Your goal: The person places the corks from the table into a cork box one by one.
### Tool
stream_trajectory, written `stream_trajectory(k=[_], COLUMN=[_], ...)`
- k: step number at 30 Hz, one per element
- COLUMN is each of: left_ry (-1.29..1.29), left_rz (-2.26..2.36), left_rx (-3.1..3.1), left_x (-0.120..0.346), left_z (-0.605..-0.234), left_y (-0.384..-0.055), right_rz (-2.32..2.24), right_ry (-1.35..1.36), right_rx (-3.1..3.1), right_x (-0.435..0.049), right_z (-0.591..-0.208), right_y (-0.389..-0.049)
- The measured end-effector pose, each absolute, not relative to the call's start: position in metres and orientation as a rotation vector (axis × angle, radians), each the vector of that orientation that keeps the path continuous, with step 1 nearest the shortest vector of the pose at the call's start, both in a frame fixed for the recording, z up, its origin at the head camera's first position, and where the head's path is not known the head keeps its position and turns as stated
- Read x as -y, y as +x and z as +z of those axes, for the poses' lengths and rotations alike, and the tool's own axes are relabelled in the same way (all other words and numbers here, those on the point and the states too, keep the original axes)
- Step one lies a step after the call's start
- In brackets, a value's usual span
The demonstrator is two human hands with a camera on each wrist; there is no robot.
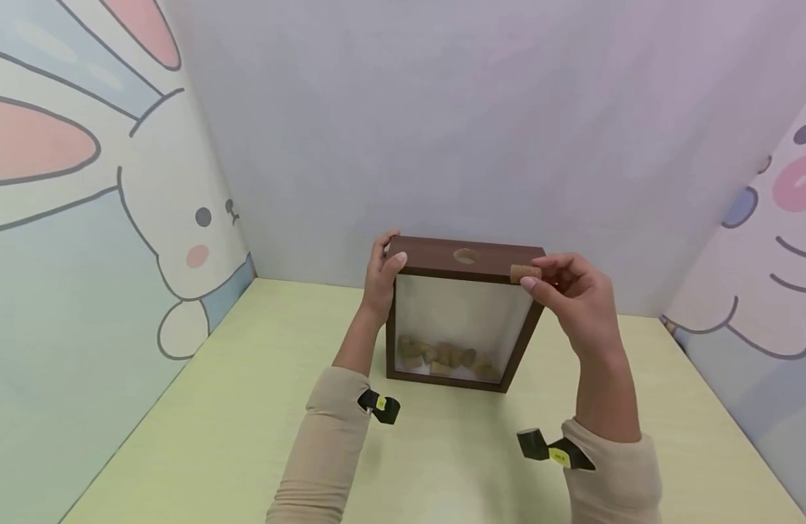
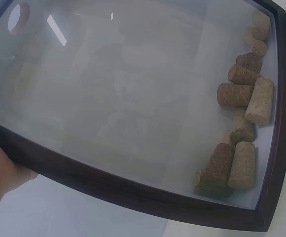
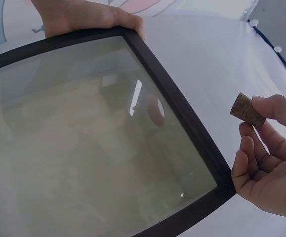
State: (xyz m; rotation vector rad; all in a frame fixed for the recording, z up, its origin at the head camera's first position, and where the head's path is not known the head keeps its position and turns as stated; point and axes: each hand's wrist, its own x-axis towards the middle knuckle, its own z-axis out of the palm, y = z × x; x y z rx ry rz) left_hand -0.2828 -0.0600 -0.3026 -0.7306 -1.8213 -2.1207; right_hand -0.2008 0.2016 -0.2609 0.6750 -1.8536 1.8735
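A dark wooden frame box (image 1: 429, 256) with a clear front stands on the table, a round hole (image 1: 466, 255) in its top. Several corks (image 2: 259, 101) lie along its bottom behind the pane. My left hand (image 1: 380, 278) grips the box's upper left corner, thumb on the front edge and fingers round the back. Between thumb and fingers, my right hand (image 1: 576, 298) pinches a single cork (image 3: 248, 110) at the box's upper right corner. In the right wrist view that cork is held just outside the frame, with the hand's heel beside the frame corner.
The pale yellow-green table (image 1: 278, 407) carries the box near its back. A plain light curtain (image 1: 468, 131) hangs close behind. Cartoon-printed panels, a rabbit panel (image 1: 174, 218) on the left and another panel (image 1: 763, 255) on the right, flank the table.
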Motion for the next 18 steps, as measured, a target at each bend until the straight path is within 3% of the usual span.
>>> stream_trajectory(k=[7, 18], left_ry=[-0.721, -0.675], left_rz=[-2.131, -2.099], left_rx=[1.804, 1.797], left_x=[0.060, 0.062], left_z=[-0.319, -0.322], left_y=[-0.304, -0.309], right_rz=[1.858, 1.760], right_ry=[0.781, 0.776], right_rx=[2.001, 2.240], right_x=[-0.198, -0.181], right_z=[-0.235, -0.206], right_y=[-0.219, -0.250])
